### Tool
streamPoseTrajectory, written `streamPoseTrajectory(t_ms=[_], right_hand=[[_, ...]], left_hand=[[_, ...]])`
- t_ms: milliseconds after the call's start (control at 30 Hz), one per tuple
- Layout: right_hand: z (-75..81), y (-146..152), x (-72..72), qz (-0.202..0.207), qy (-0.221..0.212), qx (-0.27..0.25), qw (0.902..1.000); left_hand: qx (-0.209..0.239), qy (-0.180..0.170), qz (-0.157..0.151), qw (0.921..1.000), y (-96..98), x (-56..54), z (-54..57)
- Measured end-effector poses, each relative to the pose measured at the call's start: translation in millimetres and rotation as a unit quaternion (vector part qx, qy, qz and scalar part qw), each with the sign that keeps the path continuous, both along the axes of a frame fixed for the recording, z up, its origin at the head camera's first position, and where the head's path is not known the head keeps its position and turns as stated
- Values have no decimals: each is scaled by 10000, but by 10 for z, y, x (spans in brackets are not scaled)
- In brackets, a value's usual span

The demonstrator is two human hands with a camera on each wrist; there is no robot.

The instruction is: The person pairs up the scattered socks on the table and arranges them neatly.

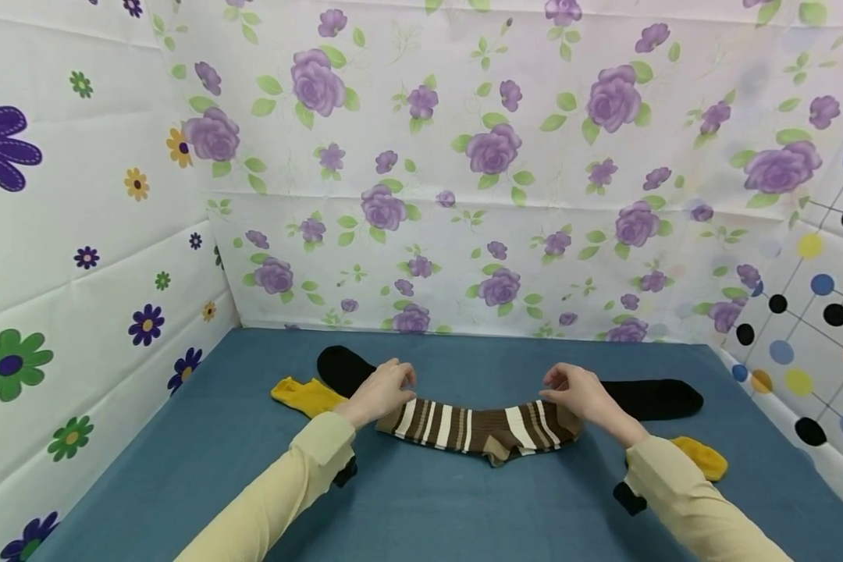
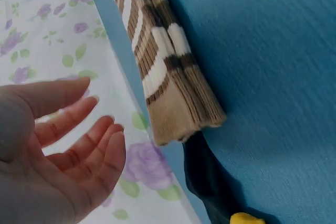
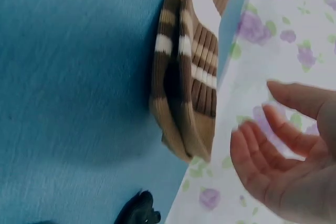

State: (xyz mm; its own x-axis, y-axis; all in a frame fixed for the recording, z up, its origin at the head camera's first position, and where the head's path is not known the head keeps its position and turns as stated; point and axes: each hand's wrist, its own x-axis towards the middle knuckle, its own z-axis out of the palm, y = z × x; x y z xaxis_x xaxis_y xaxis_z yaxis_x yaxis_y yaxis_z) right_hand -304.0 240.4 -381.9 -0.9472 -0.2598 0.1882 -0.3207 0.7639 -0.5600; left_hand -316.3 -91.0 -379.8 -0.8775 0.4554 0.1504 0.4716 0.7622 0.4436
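While the brown striped sock point(image 1: 457, 429) is lying across the middle of the blue table point(image 1: 485, 507), the left hand point(image 1: 382, 390) is hovering near one end and the right hand point(image 1: 581, 390) is hovering near the other. Both hands are gripping nothing; their loose fingers are bending softly, just apart from the sock. By the left hand, a black sock point(image 1: 344, 370) is lying just beside a yellow sock point(image 1: 307, 396). On the right, another black sock point(image 1: 653, 399) is lying flat, and another yellow sock point(image 1: 704, 458) is peeking out from behind the right sleeve point(image 1: 688, 492).
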Motion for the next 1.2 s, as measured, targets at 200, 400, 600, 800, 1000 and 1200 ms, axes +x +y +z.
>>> streamPoseTrajectory(t_ms=[200,400,600,800,1000,1200], right_hand=[[-79,-113,58,886,29,111,9960],[-179,-184,146,1539,163,360,9873],[-228,-231,219,1720,381,800,9811],[-260,-244,248,1670,326,1009,9802],[-290,-245,256,1586,254,1214,9795],[-293,-251,253,1593,33,1401,9772]], left_hand=[[-155,-38,-648,9978,75,66,-46],[-335,-28,-1019,9942,147,147,-82],[-665,150,-1141,9911,190,190,-164],[-803,246,-1214,9890,198,201,-224],[-917,268,-1261,9874,211,227,-262],[-956,254,-1266,9870,214,235,-301]])
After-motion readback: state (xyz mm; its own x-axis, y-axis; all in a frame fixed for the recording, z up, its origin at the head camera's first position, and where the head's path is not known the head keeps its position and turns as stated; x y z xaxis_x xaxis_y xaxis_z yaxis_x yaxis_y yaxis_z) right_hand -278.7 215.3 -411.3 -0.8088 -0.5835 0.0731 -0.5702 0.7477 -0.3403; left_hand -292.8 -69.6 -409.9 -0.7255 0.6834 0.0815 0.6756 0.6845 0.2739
